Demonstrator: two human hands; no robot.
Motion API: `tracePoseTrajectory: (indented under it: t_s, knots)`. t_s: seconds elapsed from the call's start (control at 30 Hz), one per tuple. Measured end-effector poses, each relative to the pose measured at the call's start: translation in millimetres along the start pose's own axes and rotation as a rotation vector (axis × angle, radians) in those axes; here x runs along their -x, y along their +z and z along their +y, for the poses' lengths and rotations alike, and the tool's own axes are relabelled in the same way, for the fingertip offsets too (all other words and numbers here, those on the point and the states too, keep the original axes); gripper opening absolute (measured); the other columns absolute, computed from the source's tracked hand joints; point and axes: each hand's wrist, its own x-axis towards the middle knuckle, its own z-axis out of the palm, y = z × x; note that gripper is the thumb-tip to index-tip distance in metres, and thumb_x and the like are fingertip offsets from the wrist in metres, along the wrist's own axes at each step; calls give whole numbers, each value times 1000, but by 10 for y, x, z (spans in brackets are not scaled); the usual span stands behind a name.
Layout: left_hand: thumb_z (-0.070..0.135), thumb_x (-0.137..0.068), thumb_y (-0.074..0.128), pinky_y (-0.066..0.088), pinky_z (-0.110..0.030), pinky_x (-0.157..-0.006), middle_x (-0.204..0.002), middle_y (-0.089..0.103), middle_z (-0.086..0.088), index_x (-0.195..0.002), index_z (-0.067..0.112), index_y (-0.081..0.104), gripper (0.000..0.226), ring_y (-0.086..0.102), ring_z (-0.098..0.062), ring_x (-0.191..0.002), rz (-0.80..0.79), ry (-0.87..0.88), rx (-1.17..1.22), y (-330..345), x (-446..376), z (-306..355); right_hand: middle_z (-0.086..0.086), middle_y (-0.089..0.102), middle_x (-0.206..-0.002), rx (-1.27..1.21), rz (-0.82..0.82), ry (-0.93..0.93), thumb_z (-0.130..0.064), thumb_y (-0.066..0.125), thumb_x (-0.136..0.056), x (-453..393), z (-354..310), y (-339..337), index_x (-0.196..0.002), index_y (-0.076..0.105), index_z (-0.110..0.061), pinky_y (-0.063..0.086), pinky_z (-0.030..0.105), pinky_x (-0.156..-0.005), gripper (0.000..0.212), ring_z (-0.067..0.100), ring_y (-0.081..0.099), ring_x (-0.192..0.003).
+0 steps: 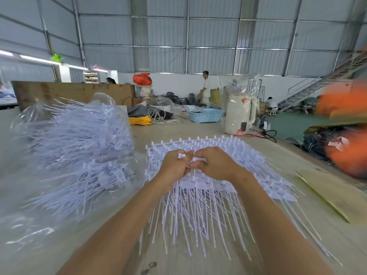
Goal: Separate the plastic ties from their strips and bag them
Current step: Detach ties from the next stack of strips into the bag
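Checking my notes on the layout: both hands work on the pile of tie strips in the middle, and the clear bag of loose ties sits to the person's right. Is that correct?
Not quite. The head view shows the clear bag of loose ties on the person's left, not the right. The rest holds: the left hand and right hand work together on the pile of tie strips in the middle.

left hand [175,165], right hand [213,164] pinching white tie strip [195,160]

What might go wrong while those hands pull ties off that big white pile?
1. The ties in the pile overlap, so pulling one may drag neighbours off the table.
2. The clear bag lies slumped at the left, so ties could slide out.
3. Left hand and right hand pinch close together and may snap a tie.
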Motion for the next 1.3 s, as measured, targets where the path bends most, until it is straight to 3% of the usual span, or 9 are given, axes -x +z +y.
tracePoseTrajectory:
  t_s: [0.17,0.23,0.37,0.5,0.67,0.77,0.87,1.1,1.3]
  knots:
    - [27,-97,52,23,-14,-34,-35,40,2,-66,13,52,34,31,-10,-30,-48,-164,17,-41,-34,46,7,69,-97,199,84,-33,-31,57,-92,-16,-51,40,-111,66,-19,39,28,-66,24,27,60,-92]
    - [25,-97,50,22,-13,-32,-34,40,3,-74,12,52,26,29,-10,-28,-35,-250,48,-74,-60,40,1,63,-76,263,124,-72,-27,57,-92,5,-83,-7,-88,65,-21,32,27,-59,10,27,56,-81]
    - [17,-100,42,13,-10,-26,-31,29,6,-71,17,39,29,21,-6,-22,55,-533,500,-381,-113,23,-12,33,-50,189,473,-193,-17,65,-86,34,-147,-220,-60,41,-16,25,26,-46,35,22,44,-53]
    - [35,-99,44,16,-12,-27,-35,28,8,-69,23,34,33,23,-3,-25,-63,-335,670,-642,-160,496,2,50,-60,87,512,-71,-32,61,-89,29,-36,-193,-76,56,-11,32,29,-52,25,24,44,-59]
    - [51,-93,49,21,-11,-31,-44,43,8,-57,21,52,47,27,-2,-30,-60,4,132,-1183,-258,1160,18,62,-69,169,607,-31,-30,61,-89,4,90,-82,-92,63,-1,31,29,-55,28,26,45,-59]
    - [56,-84,61,26,-16,-37,-58,59,1,-70,16,56,43,36,-7,-36,119,-22,-585,-1545,-332,1090,15,55,-58,182,638,-40,-26,64,-87,-3,94,-65,-84,62,1,26,28,-52,27,24,39,-53]
    - [52,-77,70,36,-22,-45,-68,67,-5,-70,9,51,47,46,-12,-45,10,-149,-1031,-1821,-380,667,4,40,-53,174,642,-34,-25,66,-86,-2,91,-53,-79,60,0,21,26,-50,27,23,36,-52]
    - [54,-66,78,36,-26,-81,-123,51,-7,-120,10,49,75,48,-22,-111,-53,-324,-1240,-2152,-310,15,7,43,-50,161,643,-39,-19,70,-83,-29,73,-37,-75,60,0,25,25,-51,23,21,34,-49]
    - [60,-67,74,29,-41,-111,-157,20,-6,-150,13,8,116,26,-27,-141,-150,-481,-1275,-2144,-303,72,12,49,-49,154,674,-66,-14,73,-79,-27,89,-21,-71,59,0,24,23,-49,21,21,32,-47]
